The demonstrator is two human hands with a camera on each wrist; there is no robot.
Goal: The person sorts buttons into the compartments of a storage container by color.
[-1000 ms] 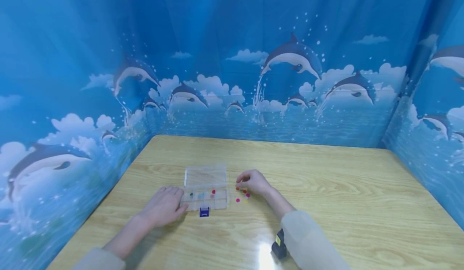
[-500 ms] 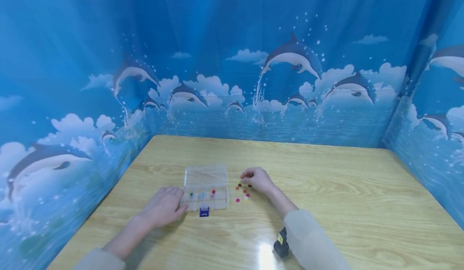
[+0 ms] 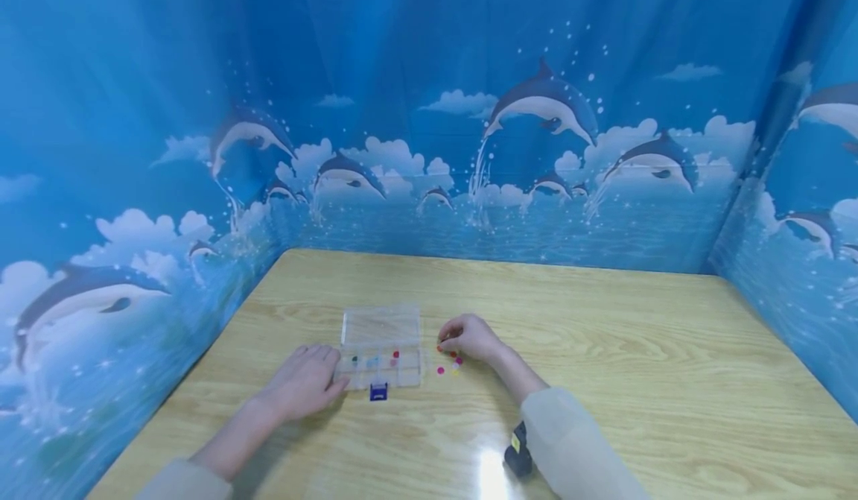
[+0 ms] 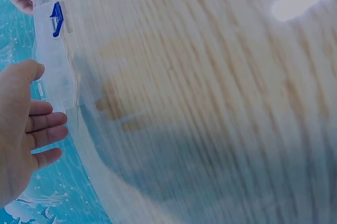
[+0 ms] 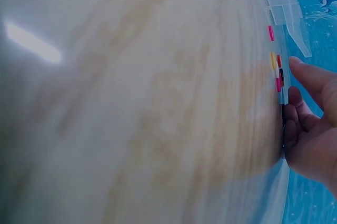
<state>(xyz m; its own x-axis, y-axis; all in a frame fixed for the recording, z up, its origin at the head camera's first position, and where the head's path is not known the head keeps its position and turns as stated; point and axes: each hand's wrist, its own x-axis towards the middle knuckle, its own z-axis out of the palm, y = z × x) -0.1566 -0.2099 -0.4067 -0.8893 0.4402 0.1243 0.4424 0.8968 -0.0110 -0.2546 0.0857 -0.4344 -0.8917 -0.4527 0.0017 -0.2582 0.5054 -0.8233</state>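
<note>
A clear plastic compartment box (image 3: 410,377) lies with its lid (image 3: 380,326) folded back on the wood-grain table. It has a blue latch (image 3: 378,391) at the front, and a few small coloured discs sit in its compartments. My left hand (image 3: 304,381) rests against the box's left side, fingers loosely extended. To the right of the box, small loose discs (image 3: 440,370) in red, pink, yellow and other colours lie on the table. My right hand (image 3: 471,337) is over their far side. In the right wrist view, its thumb and bent index finger stand apart with nothing visible between them.
A black device with a yellow label (image 3: 518,451) is at the right sleeve. Blue dolphin-print curtains (image 3: 429,112) hang behind and beside the table (image 3: 603,351). A bright reflection lies near the table's front.
My right hand first drew slightly back and right from the discs, baring a few dark and yellow ones, then came back left over them. The left hand and box have stayed put.
</note>
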